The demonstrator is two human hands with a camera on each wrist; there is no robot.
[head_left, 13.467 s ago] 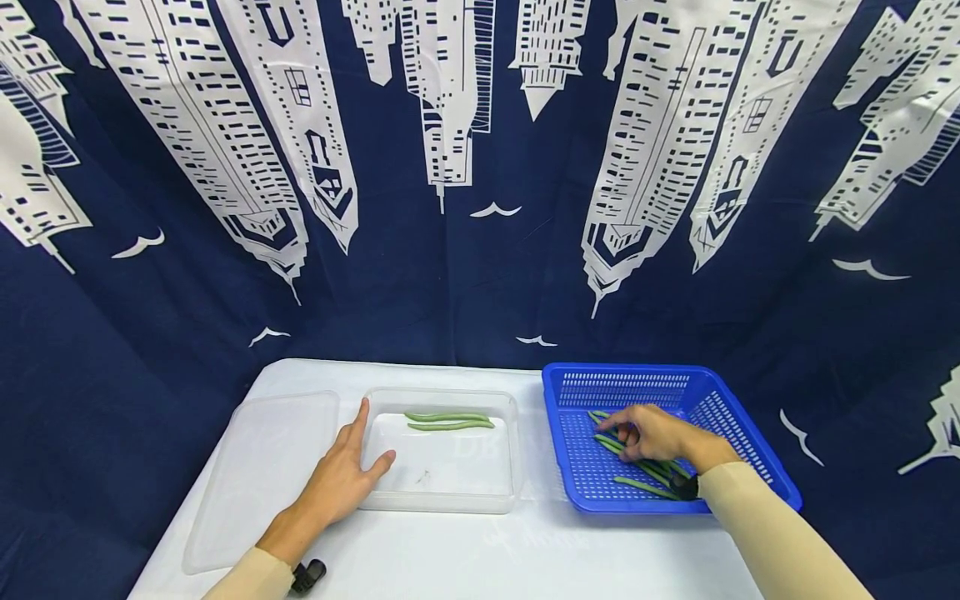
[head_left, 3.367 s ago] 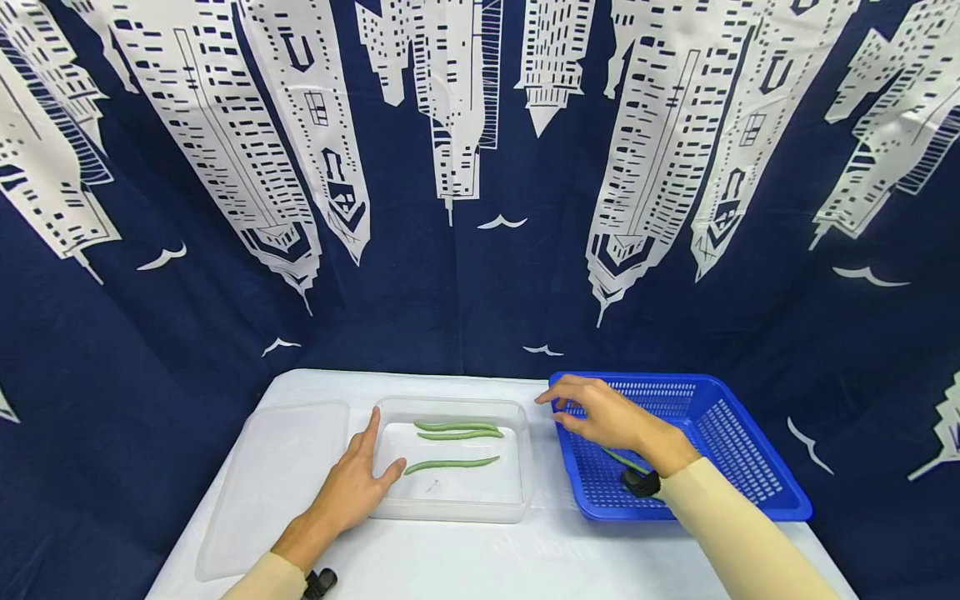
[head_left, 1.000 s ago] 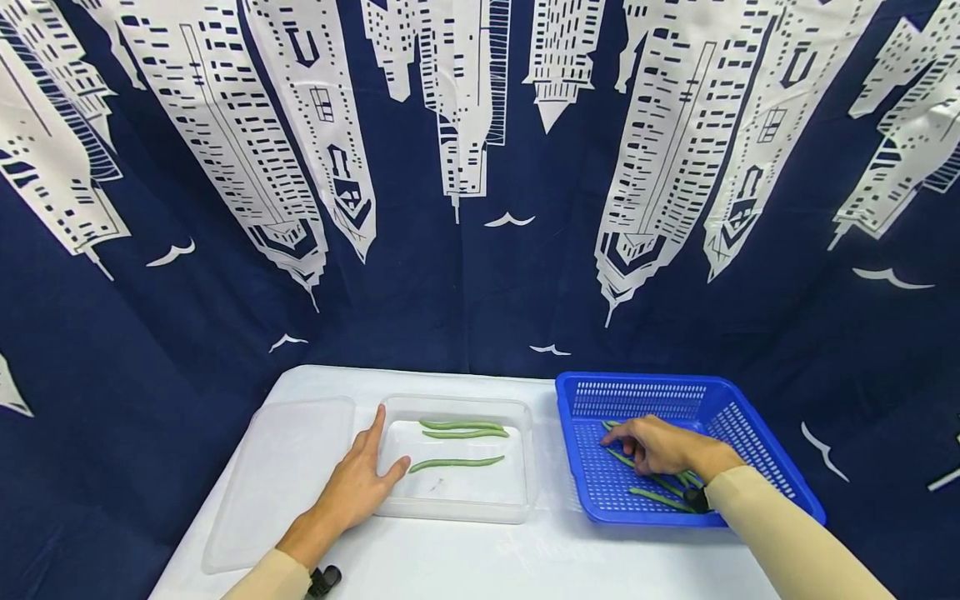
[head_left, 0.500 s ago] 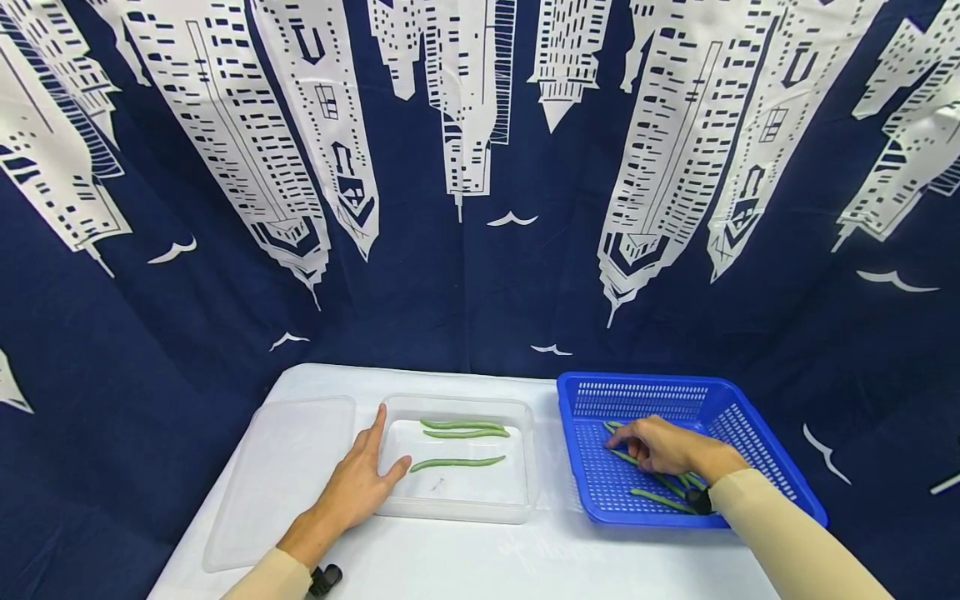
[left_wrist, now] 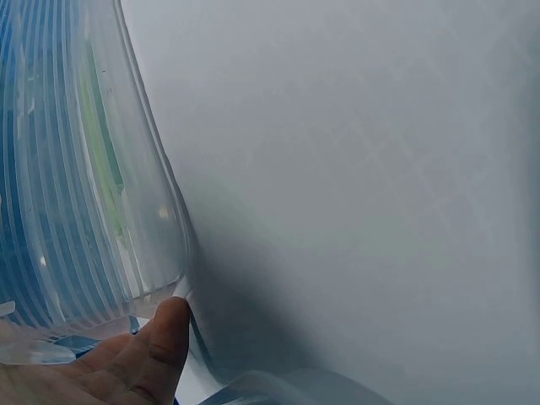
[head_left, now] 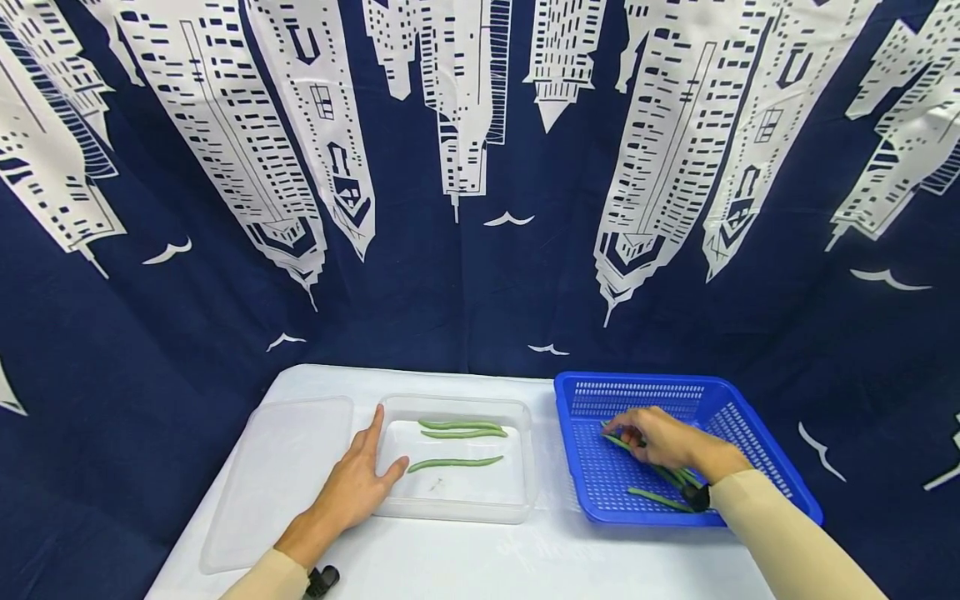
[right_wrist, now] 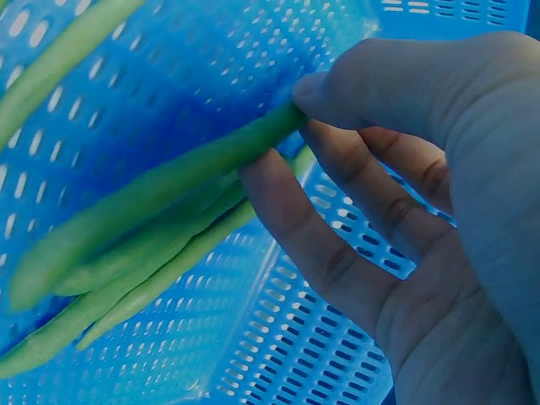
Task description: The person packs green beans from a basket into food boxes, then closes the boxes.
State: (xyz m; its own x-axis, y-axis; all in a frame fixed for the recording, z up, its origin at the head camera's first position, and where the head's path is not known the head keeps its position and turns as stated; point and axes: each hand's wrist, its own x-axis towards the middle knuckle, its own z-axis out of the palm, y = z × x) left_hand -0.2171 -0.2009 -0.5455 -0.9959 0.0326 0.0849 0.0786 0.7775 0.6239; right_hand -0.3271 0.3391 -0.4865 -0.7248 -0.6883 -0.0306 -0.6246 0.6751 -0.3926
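Since half a second ago the right hand (head_left: 658, 437) has drawn its fingers together on a green bean (right_wrist: 160, 192) in the basket, lifting that end a little; the left hand has not shifted.

At the far left of the white table (head_left: 465, 558) lies a clear lid (head_left: 277, 475), flat and just beside the clear container (head_left: 517, 500). The left hand (head_left: 352, 487) rests flat with its fingers straight and released, the index finger along the container's left wall and the thumb over the rim toward the inside; the left wrist view shows the thumb (left_wrist: 164, 350) touching the ribbed clear wall (left_wrist: 76, 211). A black wrist camera (head_left: 321, 581) shows at the cuff of the tan sleeve (head_left: 262, 579).

Inside the container three beans lie lengthwise: two close together near the far wall (head_left: 461, 428) and one apart, nearer the middle (head_left: 453, 462).

To the right, just beside the container, stands the blue basket (head_left: 765, 467). The right hand is inside it, grasping the bean between thumb and fingers; the right wrist view shows the thumb on top and the fingers (right_wrist: 295, 228) beneath, with more beans (right_wrist: 126, 287) bunched under it. Another loose bean (head_left: 660, 498) lies near the basket's front wall.

Behind the table hangs a dark blue curtain printed with white skyscrapers (head_left: 465, 275).
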